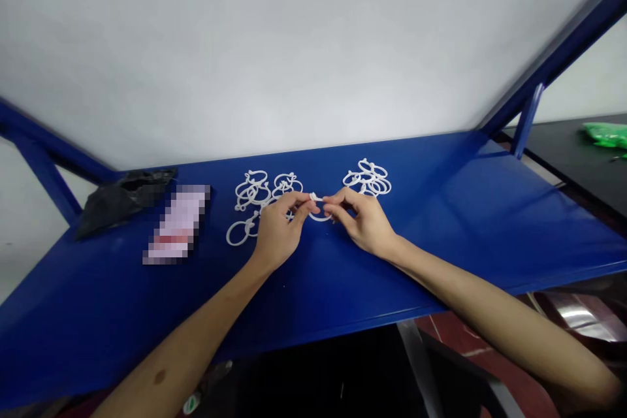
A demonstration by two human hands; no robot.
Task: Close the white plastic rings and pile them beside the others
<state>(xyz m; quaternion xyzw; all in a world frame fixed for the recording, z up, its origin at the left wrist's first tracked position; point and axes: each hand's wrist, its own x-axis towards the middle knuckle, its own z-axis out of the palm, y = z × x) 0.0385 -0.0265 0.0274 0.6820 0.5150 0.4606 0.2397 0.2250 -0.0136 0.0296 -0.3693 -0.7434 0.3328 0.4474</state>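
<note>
Both of my hands pinch one white plastic curtain ring above the middle of the blue table. My left hand grips its left side near the knobbed end, with thumb and index finger pressed together. On the opposite side, my right hand pinches the ring with closed fingertips. The fingers cover part of the ring, so I cannot tell whether its ends are joined. Several similar white rings lie in a loose pile beside and partly behind my left hand. A second heap of white rings lies just behind my right hand.
On the left of the blue table lie a crumpled black plastic bag and a blurred-out pinkish item. Blue metal supports rise at both sides before a pale wall. A green package rests on a dark surface at right.
</note>
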